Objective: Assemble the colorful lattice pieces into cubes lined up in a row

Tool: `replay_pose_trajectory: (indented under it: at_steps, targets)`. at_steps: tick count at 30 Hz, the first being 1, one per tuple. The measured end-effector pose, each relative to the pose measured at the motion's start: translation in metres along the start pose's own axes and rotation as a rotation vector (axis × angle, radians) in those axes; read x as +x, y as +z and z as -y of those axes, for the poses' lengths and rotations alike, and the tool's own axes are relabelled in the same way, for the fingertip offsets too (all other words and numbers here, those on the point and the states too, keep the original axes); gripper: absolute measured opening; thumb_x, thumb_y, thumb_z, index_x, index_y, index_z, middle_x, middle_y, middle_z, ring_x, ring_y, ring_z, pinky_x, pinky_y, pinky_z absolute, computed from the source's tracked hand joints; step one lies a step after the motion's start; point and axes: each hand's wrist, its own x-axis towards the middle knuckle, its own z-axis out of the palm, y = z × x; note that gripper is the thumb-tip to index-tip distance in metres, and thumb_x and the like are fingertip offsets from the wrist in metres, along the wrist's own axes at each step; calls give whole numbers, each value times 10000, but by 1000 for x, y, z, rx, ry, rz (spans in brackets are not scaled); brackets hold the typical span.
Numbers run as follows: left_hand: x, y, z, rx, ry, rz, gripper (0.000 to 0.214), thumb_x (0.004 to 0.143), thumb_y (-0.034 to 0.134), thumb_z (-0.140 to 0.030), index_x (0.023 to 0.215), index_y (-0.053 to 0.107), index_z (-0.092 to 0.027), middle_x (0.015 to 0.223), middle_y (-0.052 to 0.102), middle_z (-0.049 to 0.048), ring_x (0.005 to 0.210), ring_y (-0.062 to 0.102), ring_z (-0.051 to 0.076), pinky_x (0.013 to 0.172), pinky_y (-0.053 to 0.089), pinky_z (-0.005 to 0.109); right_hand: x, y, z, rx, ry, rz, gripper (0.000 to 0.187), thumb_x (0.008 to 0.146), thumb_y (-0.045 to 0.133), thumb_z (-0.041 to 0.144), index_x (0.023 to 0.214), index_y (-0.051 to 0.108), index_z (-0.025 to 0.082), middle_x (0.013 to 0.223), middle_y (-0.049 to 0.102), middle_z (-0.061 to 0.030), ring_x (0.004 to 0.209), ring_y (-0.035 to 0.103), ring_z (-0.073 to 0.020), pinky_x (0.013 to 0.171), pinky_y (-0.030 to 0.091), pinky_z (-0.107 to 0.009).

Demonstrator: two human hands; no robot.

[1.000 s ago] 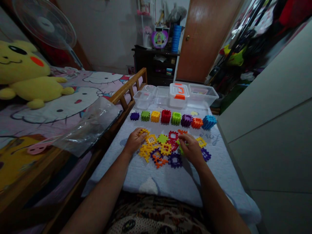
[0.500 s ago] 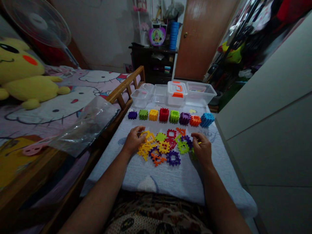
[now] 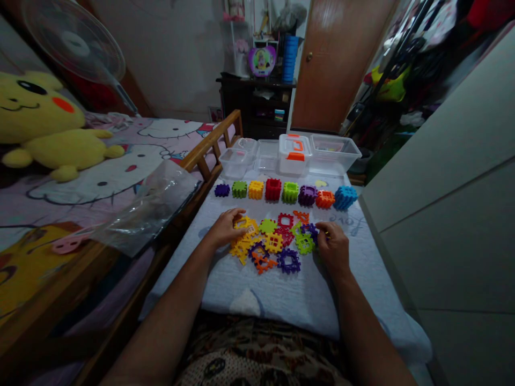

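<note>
Notched plastic interlocking tiles lie in a loose pile on the cloth-covered table. My left hand [image 3: 225,229] is at the pile's left edge, thumb and fingers apart and touching yellow tiles [image 3: 241,247]. On the other side, my right hand [image 3: 335,246] has its fingers bent together on a purple tile [image 3: 309,231], partly hidden by them. Close by lies a light green window tile [image 3: 304,244]. Between the hands are a yellow window tile [image 3: 274,243], a red frame tile [image 3: 285,220], an orange tile [image 3: 263,264] and a purple frame tile [image 3: 288,261].
Behind the pile runs a row of tile stacks sorted by colour, from dark purple [image 3: 222,190] past red [image 3: 273,190] to blue [image 3: 345,198]. Clear plastic boxes [image 3: 336,153] stand at the far edge. A wooden bed rail [image 3: 209,142] borders the left, a white cabinet [image 3: 454,214] the right.
My right hand has shifted slightly inward, and the light green tile beneath it no longer shows. My left thumb rests lower over the yellow tiles. The whole view has turned slightly left.
</note>
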Motion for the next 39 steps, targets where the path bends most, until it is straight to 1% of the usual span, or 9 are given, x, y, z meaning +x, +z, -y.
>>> replay_pose_trajectory:
  at_steps: [2, 4, 6, 7, 10, 15, 23, 29, 39]
  targets:
    - [-4, -2, -15, 84, 43, -29, 569, 644, 778, -281, 1186, 632, -186, 1170, 636, 111, 1074, 636, 297, 993, 491, 464, 0, 0, 0, -19, -11, -3, 195, 834, 469, 178, 865, 656, 223, 875, 685, -79, 880, 626, -243, 844, 489, -390]
    - [-12, -1, -37, 180, 150, -42, 563, 669, 791, -295, 1201, 629, -208, 1149, 638, 94, 1091, 607, 299, 1038, 446, 486, 0, 1, -1, -31, -18, -7, 194, 840, 467, 176, 864, 653, 227, 871, 682, -73, 886, 625, -240, 854, 488, -387]
    - [-22, 6, -61, 207, 266, 33, 587, 703, 787, -282, 1257, 598, -240, 1189, 628, 80, 1143, 573, 294, 1049, 435, 471, -1, 3, -3, -32, -32, -19, 194, 836, 468, 165, 861, 650, 226, 864, 680, -69, 880, 623, -237, 848, 488, -384]
    - [-26, 11, -71, 217, 326, 111, 603, 721, 774, -252, 1290, 575, -260, 1237, 616, 73, 1180, 555, 289, 1064, 424, 465, -1, 4, -4, -30, -42, -27, 192, 833, 471, 160, 859, 650, 223, 859, 679, -67, 871, 622, -236, 841, 488, -383]
    - [-32, 29, -90, 270, 438, 288, 649, 738, 758, -177, 1341, 533, -258, 1335, 583, 85, 1260, 508, 285, 1110, 381, 467, -2, 7, -6, -23, -76, -50, 189, 829, 477, 149, 853, 653, 213, 847, 680, -64, 854, 620, -233, 823, 486, -381]
    - [-26, 47, -83, 364, 417, 351, 715, 725, 773, -155, 1379, 502, -248, 1395, 554, 103, 1306, 476, 294, 1120, 369, 468, -3, 9, -6, -22, -112, -41, 190, 822, 484, 122, 852, 649, 209, 846, 679, -62, 844, 615, -224, 826, 479, -375]
    - [-26, 44, -73, 413, 420, 320, 758, 712, 793, -172, 1402, 494, -266, 1415, 567, 98, 1299, 492, 297, 1112, 385, 484, -5, 14, 1, -21, -128, 15, 195, 829, 487, 113, 862, 653, 208, 853, 674, -66, 859, 599, -226, 829, 466, -372]
    - [-27, 45, -75, 462, 420, 276, 683, 742, 789, -218, 1372, 524, -210, 1379, 602, 124, 1256, 546, 289, 1098, 411, 450, -6, 17, 1, -74, -155, 64, 207, 820, 481, 95, 859, 656, 198, 850, 669, -77, 857, 592, -230, 818, 463, -375]
    - [-27, 47, -83, 592, 437, 255, 716, 727, 777, -253, 1389, 507, -208, 1327, 633, 124, 1211, 565, 305, 1060, 428, 456, -7, 17, 0, -81, -142, 71, 211, 824, 482, 94, 860, 667, 190, 847, 665, -84, 854, 591, -236, 806, 466, -376]
